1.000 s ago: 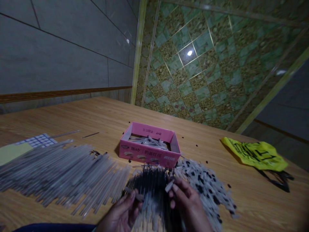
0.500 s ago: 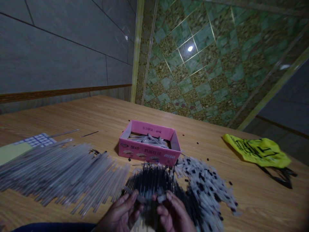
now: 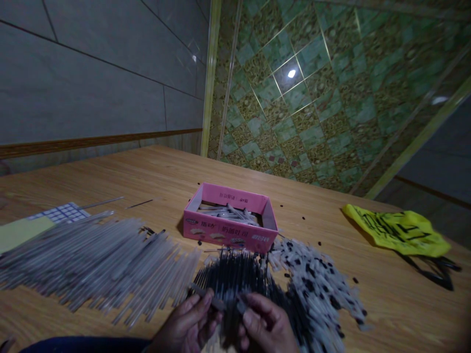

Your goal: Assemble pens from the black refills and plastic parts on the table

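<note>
My left hand (image 3: 187,318) is closed at the bottom middle, pinching a slim greyish pen (image 3: 218,304) that slants between thumb and fingers. Beside it, my right hand (image 3: 268,321) pinches a small translucent cap (image 3: 241,306), blurred and partly covered by the fingers. The two pieces are close but apart. Just beyond both hands lies a dense heap of thin black pen refills (image 3: 235,269). Clear pen barrels (image 3: 99,260) spread out at the left. On the right, translucent caps (image 3: 312,274) are piled with small black plugs among them.
A pink open box (image 3: 224,234) holding several pens (image 3: 231,213) stands behind the refills. A yellow bag (image 3: 397,230) with black print and straps rests at the right. A checked cloth or paper (image 3: 61,213) is at the far left. Walls border the wooden table (image 3: 154,164).
My right hand's fingers have shifted around the cap, which has turned to a steeper tilt and moved slightly left. My left hand keeps its pinch. The whole view has shifted a little.
</note>
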A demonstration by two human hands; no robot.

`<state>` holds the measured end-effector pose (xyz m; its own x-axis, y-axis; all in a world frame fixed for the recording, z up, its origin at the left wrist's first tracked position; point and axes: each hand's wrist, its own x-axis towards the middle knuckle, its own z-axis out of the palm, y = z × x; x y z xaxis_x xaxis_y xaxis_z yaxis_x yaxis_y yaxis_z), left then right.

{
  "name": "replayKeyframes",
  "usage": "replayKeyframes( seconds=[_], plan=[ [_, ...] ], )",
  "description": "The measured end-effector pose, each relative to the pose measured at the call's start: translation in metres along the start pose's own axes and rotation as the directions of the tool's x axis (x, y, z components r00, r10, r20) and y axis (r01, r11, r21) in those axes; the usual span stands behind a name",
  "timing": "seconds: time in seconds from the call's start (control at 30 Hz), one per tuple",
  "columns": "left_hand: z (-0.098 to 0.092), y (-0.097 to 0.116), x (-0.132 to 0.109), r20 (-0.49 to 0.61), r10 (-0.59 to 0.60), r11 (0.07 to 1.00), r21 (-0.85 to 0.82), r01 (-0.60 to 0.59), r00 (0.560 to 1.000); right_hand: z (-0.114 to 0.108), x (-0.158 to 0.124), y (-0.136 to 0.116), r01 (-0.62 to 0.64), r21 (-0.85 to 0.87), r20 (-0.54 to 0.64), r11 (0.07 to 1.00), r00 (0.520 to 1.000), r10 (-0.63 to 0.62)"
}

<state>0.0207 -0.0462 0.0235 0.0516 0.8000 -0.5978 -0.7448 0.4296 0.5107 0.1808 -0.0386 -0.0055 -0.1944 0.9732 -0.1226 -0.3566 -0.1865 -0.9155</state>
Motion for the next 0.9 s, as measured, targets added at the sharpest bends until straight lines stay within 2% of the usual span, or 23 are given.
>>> replayKeyframes(
  seconds=[0.17, 0.27, 0.33, 0.4, 0.53, 0.8, 0.9],
  plan=[
    [0.002, 0.001, -0.003, 0.028, 0.003, 1.0, 0.025, -0.004, 1.0, 0.001, -0.003, -0.004, 0.134, -0.113, -0.063, 0.984, 0.988, -0.142],
    [0.002, 0.001, -0.004, 0.047, 0.003, 0.999, 0.053, -0.005, 0.999, 0.003, -0.005, -0.013, 0.255, -0.286, -0.12, 0.924, 0.947, -0.298],
    [0.001, 0.001, -0.003, 0.044, 0.007, 0.998, 0.066, -0.01, 0.999, 0.004, -0.006, -0.019, 0.362, -0.399, -0.079, 0.842, 0.902, -0.425],
    [0.001, 0.0, -0.002, 0.035, 0.017, 0.997, 0.07, -0.019, 0.999, 0.006, -0.006, -0.023, 0.432, -0.476, -0.006, 0.766, 0.87, -0.494],
    [0.001, -0.001, 0.001, 0.035, 0.044, 0.996, 0.072, -0.046, 0.998, 0.007, -0.007, -0.025, 0.482, -0.576, 0.09, 0.661, 0.841, -0.534],
    [-0.005, -0.002, 0.005, 0.108, 0.033, 0.998, 0.05, -0.039, 0.994, 0.007, -0.007, -0.023, 0.514, -0.641, 0.144, 0.57, 0.81, -0.569],
    [-0.006, -0.003, 0.007, 0.105, 0.039, 0.998, 0.052, -0.045, 0.994, 0.007, -0.007, -0.023, 0.529, -0.663, 0.179, 0.53, 0.799, -0.574]
  ],
)
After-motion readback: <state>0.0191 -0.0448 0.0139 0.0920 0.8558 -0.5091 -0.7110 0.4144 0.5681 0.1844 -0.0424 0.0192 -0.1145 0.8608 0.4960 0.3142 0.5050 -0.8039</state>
